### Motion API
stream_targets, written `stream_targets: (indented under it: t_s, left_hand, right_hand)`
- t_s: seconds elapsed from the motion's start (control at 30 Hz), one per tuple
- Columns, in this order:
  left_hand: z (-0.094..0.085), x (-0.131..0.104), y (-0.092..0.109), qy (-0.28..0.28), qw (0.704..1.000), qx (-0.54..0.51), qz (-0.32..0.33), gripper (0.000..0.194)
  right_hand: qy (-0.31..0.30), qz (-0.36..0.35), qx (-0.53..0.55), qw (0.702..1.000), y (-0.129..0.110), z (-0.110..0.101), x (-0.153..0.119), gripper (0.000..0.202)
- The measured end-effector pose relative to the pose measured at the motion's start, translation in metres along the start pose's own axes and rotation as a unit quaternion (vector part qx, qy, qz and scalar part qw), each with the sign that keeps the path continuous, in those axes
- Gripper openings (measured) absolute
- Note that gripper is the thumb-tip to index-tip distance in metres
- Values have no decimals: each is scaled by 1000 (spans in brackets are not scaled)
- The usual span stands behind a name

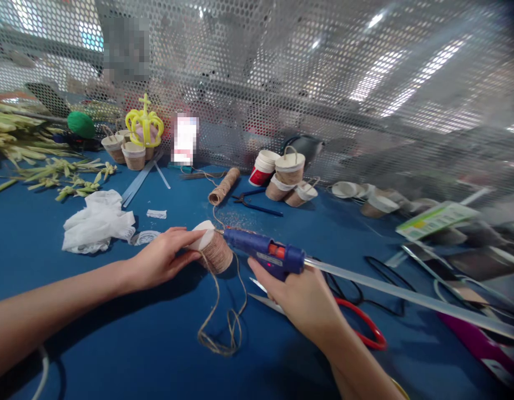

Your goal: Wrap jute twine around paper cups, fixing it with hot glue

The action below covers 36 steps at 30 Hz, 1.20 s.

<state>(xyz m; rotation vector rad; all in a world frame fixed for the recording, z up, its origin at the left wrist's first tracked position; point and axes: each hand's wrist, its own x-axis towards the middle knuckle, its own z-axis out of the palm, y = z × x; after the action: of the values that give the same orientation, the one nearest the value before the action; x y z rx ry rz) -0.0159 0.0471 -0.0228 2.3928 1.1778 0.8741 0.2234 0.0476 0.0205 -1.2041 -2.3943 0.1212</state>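
Observation:
A paper cup wrapped in brown twine [217, 253] lies tilted on the blue table, its white rim towards the left. My left hand [165, 255] pinches this cup at its rim between thumb and fingers. In my right hand [302, 300] is a blue glue gun [261, 247] with a long clear glue stick out of its back; its nozzle is at the cup's rim edge. Loose twine [219, 347] trails from the cup in loops on the table. Behind the cup lies a twine roll [224, 186], with a strand running down towards the cup.
Red-handled scissors [365, 322] lie under my right hand. Blue pliers [259, 208], finished twine cups [289, 166] and stacked paper cups [264, 166] stand farther back. White lace [99, 222] is at left, near a yellow crown [144, 125]. A perforated metal screen [248, 72] borders the table [136, 344].

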Motion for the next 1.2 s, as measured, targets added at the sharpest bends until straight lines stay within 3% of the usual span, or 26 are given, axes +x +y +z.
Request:
stream_targets:
  t_s: [0.13, 0.23, 0.37, 0.5, 0.6, 0.7, 0.97, 1.1, 1.2]
  left_hand:
    - [0, -1, -1, 2, 1000, 4, 4, 31]
    - [1, -1, -2, 7, 1000, 10, 10, 32]
    - [0, 0, -3, 0, 1000, 2, -10, 29]
    - [-1, 2, -1, -5, 999, -29, -36, 27]
    - [-2, 2, 1, -6, 997, -56, -46, 25]
    - [-1, 2, 1, 4, 997, -60, -52, 25]
    - [1, 0, 0, 11, 998, -48, -48, 24]
    - [1, 0, 0, 14, 998, -43, -45, 23]
    - [-1, 1, 2, 12, 998, -45, -49, 23]
  right_hand:
    - [0, 94, 106, 990, -8, -1, 7, 22]
    - [-32, 187, 202, 961, -12, 2, 9, 25]
    - [-73, 238, 313, 917, -8, 2, 10, 34]
    - [-18, 290, 387, 875, 5, 1, 15, 22]
    - [40, 341, 350, 872, 20, 5, 21, 26]
    - [61, 367, 303, 877, 35, 12, 28, 27]
    - [-17, 444, 127, 887, 67, 26, 39, 26]
    - [-15, 428, 27, 903, 61, 20, 42, 23]
    - [4, 380, -1, 925, 33, 11, 40, 24]
